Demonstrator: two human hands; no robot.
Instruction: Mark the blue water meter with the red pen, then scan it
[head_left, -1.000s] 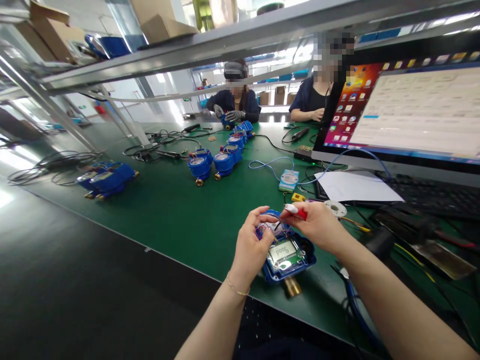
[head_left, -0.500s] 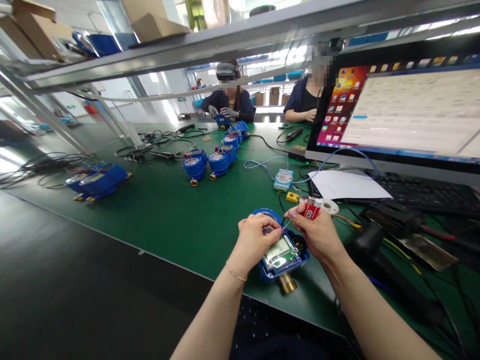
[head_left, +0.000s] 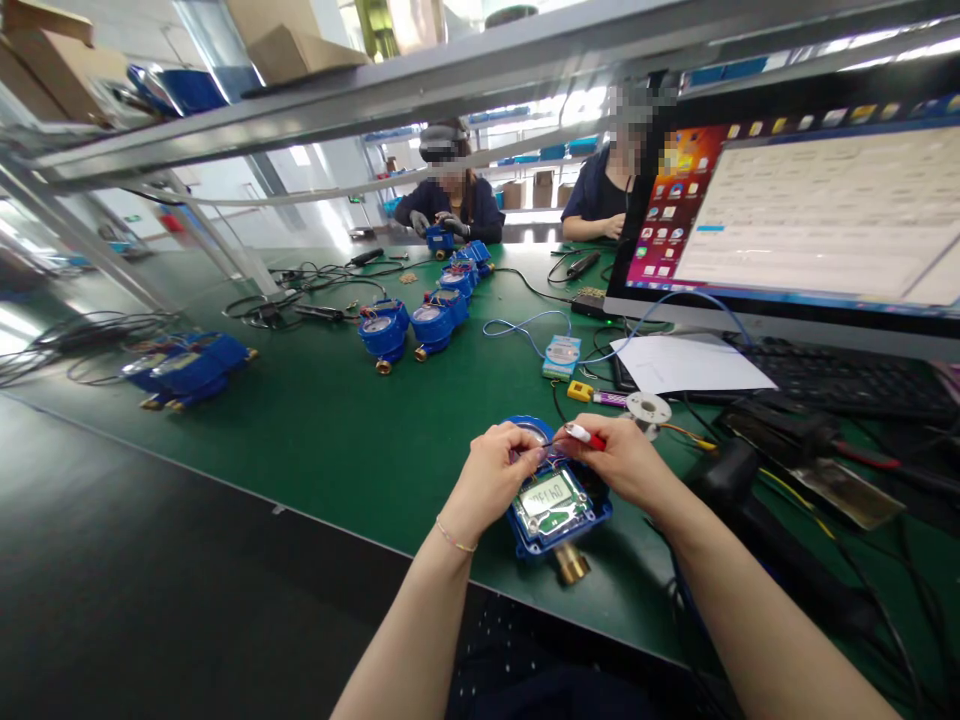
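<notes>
Low in the middle of the frame, at the near edge of the green bench [head_left: 337,430], sits an open blue water meter [head_left: 555,505]. Its lid is off, its green circuit board is bare, the small display shows digits, and a brass fitting [head_left: 571,565] points toward the person. I'd judge the electronics are powered but the housing is not yet closed. Thin coloured wires [head_left: 551,458] lie loose at its upper rim.

The left hand [head_left: 491,470] is curled over that rim with its fingertips among the wires, and I cannot tell whether they actually grip one. The right hand [head_left: 622,460] pinches a small red-and-white part [head_left: 585,434] just above the meter. More blue meters [head_left: 409,330] stand further up the bench.
</notes>
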